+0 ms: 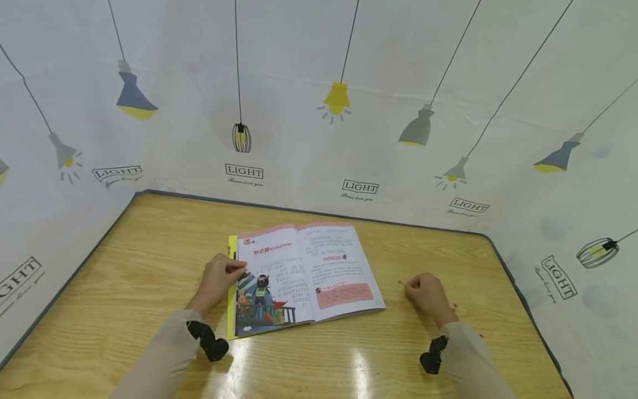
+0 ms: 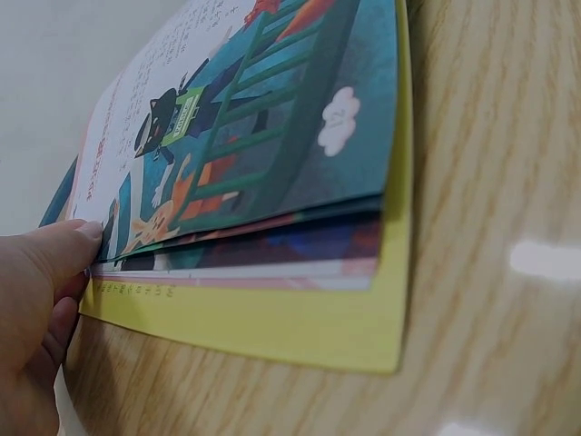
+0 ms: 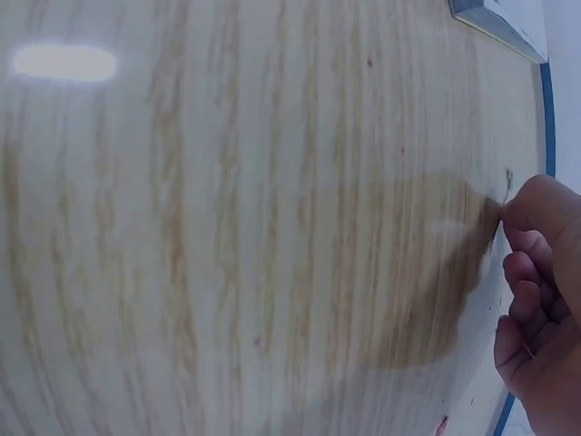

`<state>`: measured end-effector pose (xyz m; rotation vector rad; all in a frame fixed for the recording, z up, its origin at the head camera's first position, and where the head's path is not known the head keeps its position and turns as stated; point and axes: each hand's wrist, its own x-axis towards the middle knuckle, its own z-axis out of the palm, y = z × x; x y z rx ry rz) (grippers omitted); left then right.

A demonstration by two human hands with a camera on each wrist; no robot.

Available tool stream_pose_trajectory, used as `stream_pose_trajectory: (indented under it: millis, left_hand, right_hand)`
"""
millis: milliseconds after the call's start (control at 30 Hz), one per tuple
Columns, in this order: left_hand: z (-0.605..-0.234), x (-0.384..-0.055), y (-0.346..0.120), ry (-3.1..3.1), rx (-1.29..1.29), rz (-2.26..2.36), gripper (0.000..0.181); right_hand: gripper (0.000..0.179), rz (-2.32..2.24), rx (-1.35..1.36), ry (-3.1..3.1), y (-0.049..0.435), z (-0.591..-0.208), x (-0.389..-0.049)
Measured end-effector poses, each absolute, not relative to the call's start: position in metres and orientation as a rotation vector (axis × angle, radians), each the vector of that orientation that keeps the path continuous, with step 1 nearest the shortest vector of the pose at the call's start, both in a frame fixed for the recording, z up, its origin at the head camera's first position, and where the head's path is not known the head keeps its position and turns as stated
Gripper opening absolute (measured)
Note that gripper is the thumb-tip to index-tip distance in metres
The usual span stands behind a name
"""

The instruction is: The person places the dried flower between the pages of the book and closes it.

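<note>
An open magazine-like book [image 1: 339, 266] with printed text and cartoon pictures lies on the wooden table. At its left edge my left hand [image 1: 219, 281] pinches the pages. In the left wrist view the thumb [image 2: 77, 241] presses on top of the illustrated page, with the other fingers at the edge below. The upper pages stand slightly apart from the yellow cover [image 2: 300, 331]. To the right of the book, my right hand [image 1: 427, 295] pinches a tiny thin sprig [image 3: 508, 179] between thumb and forefinger, low over the table. Its other fingers are curled.
The table [image 1: 149, 260] has a dark edge strip along its back and sides. White sheeting [image 1: 289, 66] printed with lamps rises behind it. Small reddish specks [image 1: 481, 334] lie near the right forearm. Each wrist wears a black camera [image 1: 214, 348].
</note>
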<state>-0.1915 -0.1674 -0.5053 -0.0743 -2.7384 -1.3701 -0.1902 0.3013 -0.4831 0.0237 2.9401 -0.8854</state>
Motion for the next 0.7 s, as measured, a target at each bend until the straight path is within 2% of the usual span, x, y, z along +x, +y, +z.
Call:
stream_pose_trajectory:
  millis: [500, 700]
  left_hand:
    - [-0.5080, -0.1938, -0.1676, -2.743, -0.066, -1.392, 0.018]
    - [-0.5075, -0.1932, -0.1684, -2.743, -0.071, -1.382, 0.017]
  right_hand:
    - [0.013, -1.038, 0.187, 2.908, 0.3022, -0.4891, -0.1868]
    - [0.019, -1.071, 0.197, 2.929, 0.3036, -0.4893, -0.1879]
